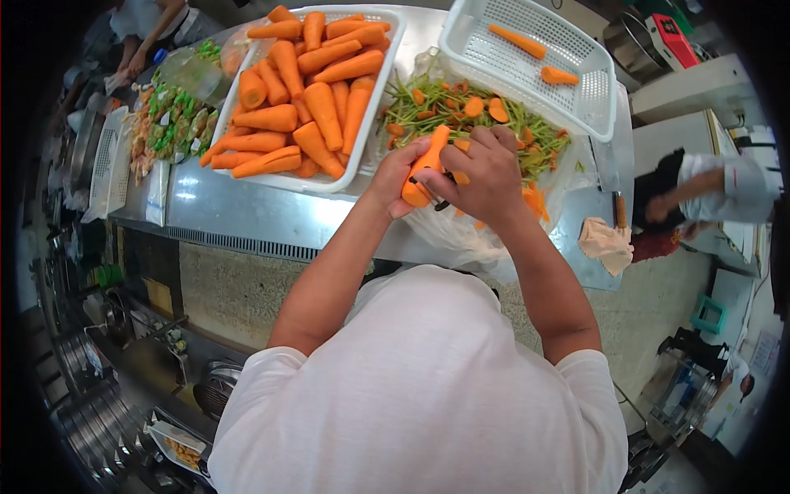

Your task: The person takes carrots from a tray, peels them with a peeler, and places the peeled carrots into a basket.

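My left hand [395, 179] is wrapped round a carrot [417, 193], which it holds tilted over the near edge of the table. My right hand [487, 174] is closed on a peeler [442, 205]; only dark parts of it show, against the carrot's side, and the fingers hide the rest. Just beyond both hands lies a heap of green stem trimmings and carrot ends [444, 103], on a clear plastic bag [461, 239]. Orange peelings [535, 200] lie beside my right hand.
At left stands a white basket [393, 58] piled with carrots. Another white basket [605, 90], back right, holds two carrots. A wooden-handled knife [620, 211] and a cloth [607, 244] lie at the right edge. Other people [699, 189] stand right and far left.
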Demonstrator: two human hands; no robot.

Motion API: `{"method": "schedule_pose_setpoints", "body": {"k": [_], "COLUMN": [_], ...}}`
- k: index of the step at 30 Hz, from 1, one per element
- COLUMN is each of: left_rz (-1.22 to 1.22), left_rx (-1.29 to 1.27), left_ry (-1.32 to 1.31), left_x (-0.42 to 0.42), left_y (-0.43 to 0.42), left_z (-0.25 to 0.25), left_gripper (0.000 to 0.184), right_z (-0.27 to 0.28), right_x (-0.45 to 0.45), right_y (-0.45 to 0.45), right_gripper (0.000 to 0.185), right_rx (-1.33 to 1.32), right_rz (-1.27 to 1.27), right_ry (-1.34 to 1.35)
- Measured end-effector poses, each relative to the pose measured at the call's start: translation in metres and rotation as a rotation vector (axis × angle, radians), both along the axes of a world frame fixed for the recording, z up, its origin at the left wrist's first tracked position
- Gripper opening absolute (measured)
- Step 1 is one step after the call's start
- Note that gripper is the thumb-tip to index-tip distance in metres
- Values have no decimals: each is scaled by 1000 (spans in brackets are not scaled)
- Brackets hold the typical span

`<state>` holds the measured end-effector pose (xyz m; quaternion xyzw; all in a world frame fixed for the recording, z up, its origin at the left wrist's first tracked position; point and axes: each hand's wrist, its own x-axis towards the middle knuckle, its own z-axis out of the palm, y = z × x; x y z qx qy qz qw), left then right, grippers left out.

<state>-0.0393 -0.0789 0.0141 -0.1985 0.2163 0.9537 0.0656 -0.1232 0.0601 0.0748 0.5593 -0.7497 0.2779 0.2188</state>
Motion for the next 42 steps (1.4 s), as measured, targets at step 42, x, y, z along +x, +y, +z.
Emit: {"method": "schedule_pose_setpoints", "body": {"k": [42], "left_rz": [-346], "left_rx": [-46], "left_ry": [85], "left_x": [-27], "left_y": [47], "left_z": [-15], "left_gripper": [43], "right_z": [-32], "right_x": [-103], "right_y": [110], "right_gripper": [43], "right_rx": [196], "right_rz": [-620], "right_ry": [29]}}
